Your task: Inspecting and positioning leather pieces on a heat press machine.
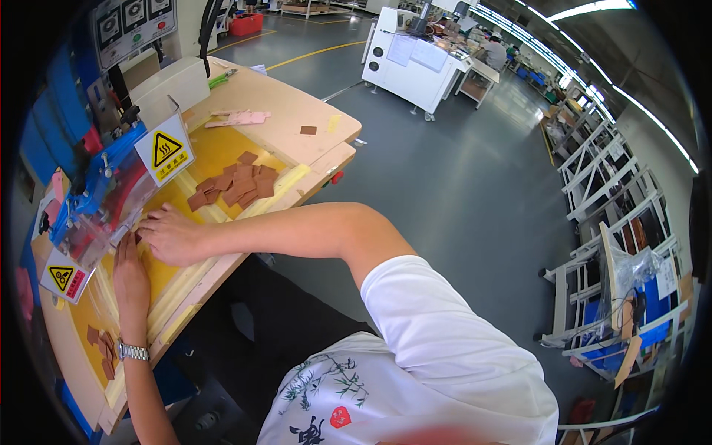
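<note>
Left hand [130, 276] lies flat, fingers open, on the yellow mat [167, 278] just in front of the blue press [104, 194], gripping nothing. Right hand [172, 236] beside it, fingertips pressed at the press mouth; grip state unclear. Brown squares [236, 185] piled on the tabletop [297, 111] right of the press.

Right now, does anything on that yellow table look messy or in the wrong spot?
A little. The brown squares lie in a loose, overlapping heap on the yellow mat, and one brown square sits alone on the bare tabletop. Both hands, left hand and right hand, rest flat by the blue machine. Nothing looks spilled or broken.
</note>
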